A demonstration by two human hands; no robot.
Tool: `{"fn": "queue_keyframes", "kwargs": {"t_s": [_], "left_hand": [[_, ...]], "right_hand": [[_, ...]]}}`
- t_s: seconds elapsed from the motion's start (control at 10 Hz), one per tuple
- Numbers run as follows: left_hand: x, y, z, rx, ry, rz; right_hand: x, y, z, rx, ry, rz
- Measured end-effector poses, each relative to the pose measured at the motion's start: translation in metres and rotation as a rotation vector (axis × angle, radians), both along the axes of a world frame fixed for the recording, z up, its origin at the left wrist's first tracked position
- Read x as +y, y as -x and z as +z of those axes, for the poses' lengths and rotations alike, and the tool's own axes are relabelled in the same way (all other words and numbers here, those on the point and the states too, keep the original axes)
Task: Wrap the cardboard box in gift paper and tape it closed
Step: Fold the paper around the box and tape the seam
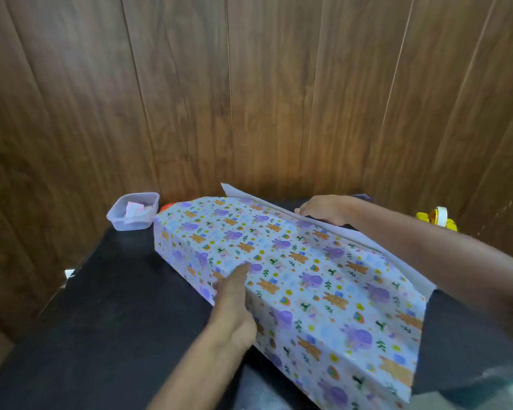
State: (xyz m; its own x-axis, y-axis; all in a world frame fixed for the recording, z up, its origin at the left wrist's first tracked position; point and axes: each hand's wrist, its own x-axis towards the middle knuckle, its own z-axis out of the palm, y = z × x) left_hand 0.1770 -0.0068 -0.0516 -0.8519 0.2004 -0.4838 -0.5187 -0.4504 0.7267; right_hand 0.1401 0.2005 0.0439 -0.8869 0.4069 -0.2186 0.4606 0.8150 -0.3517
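Note:
A long box lies diagonally on the black table (101,306), covered by gift paper (308,270) printed with purple and brown animals on pale blue. The cardboard itself is hidden under the paper. My left hand (234,303) presses with straight fingers on the box's near upper edge, flattening the paper. My right hand (326,210) is at the far side, gripping the raised flap of paper (279,207) whose white underside shows along the box's far edge. A yellow tape dispenser (437,218) with a white roll stands at the far right.
A clear plastic tub (132,213) holding small paper items sits at the table's far left corner. Something red (166,206) peeks out behind the box's far end. Wood-panelled walls enclose the table at the back and on both sides.

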Motion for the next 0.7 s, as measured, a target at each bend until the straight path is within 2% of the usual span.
{"fn": "queue_keyframes", "kwargs": {"t_s": [0.1,0.2,0.3,0.4,0.5,0.6,0.7], "left_hand": [[0.004,-0.022,0.011,-0.040,-0.070,-0.134],[0.018,-0.048,0.019,-0.083,-0.237,-0.201],[0.024,-0.069,0.020,-0.082,-0.322,-0.319],[-0.009,-0.063,0.031,-0.028,-0.234,-0.434],[-0.054,-0.045,0.050,0.159,-0.032,-0.548],[-0.073,-0.003,0.075,0.550,0.268,-0.305],[-0.069,0.079,0.094,1.102,1.018,-0.015]], "right_hand": [[-0.005,0.023,-0.005,0.015,0.102,0.023],[-0.013,0.047,-0.011,0.039,0.136,0.148],[-0.029,0.067,-0.012,0.070,0.136,0.233],[-0.043,0.082,-0.015,0.084,0.125,0.320],[-0.045,0.081,-0.017,0.114,0.114,0.360],[-0.030,0.079,-0.019,0.114,0.005,0.458],[-0.016,0.081,-0.020,0.102,-0.159,0.446]]}}
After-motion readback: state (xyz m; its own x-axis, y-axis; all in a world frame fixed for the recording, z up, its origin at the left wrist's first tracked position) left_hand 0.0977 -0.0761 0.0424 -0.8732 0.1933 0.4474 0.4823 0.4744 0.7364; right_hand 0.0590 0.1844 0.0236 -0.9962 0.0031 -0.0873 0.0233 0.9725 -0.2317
